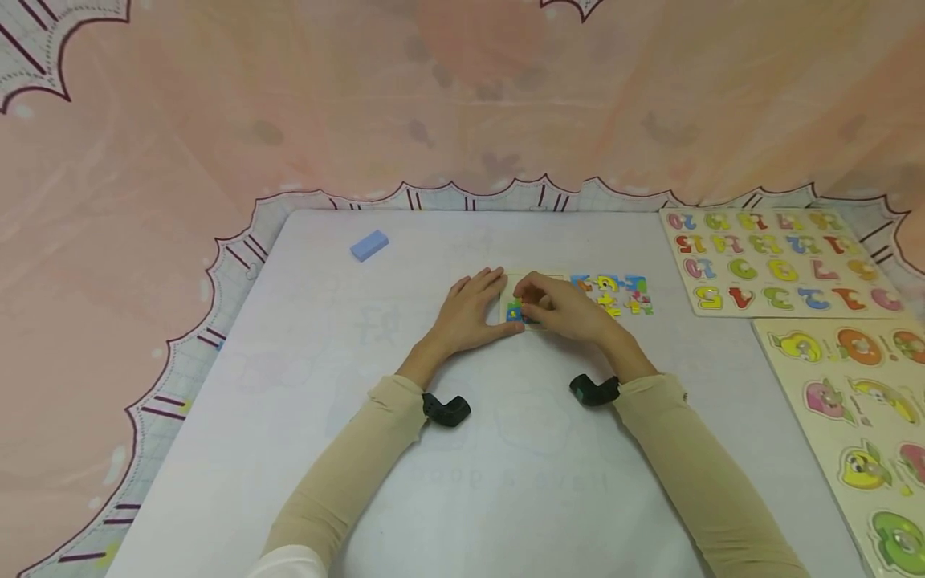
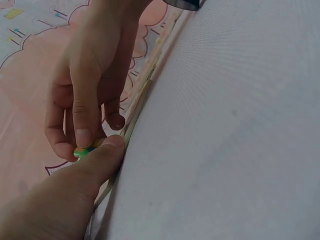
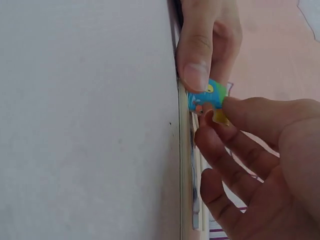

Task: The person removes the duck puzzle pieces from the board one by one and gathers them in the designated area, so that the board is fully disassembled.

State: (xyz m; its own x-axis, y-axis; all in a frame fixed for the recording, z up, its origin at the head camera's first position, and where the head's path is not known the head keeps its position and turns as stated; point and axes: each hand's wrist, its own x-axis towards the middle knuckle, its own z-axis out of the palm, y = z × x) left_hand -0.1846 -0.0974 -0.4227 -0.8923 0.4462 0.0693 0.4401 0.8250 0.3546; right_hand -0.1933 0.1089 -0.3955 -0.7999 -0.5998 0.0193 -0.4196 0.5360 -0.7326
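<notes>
My left hand (image 1: 468, 313) lies with fairly straight fingers along the left side of a small wooden puzzle board (image 1: 511, 282). Its thumb reaches over the board's near edge and presses beside a blue and green jigsaw piece (image 3: 216, 91), as the right wrist view shows. From the other side my right hand (image 1: 571, 311) pinches a jigsaw piece between thumb and forefinger at the board. Much of the board is covered by the right hand, and where one piece ends and another begins is hard to tell. Several loose jigsaw pieces (image 1: 608, 282) lie just right of the board.
A blue block (image 1: 369, 246) sits at the far left of the white table (image 1: 289, 361). On the right are a number puzzle board (image 1: 686, 301) and, nearer, a fruit puzzle board (image 1: 788, 377). A patterned cloth (image 1: 361, 96) hangs behind the table.
</notes>
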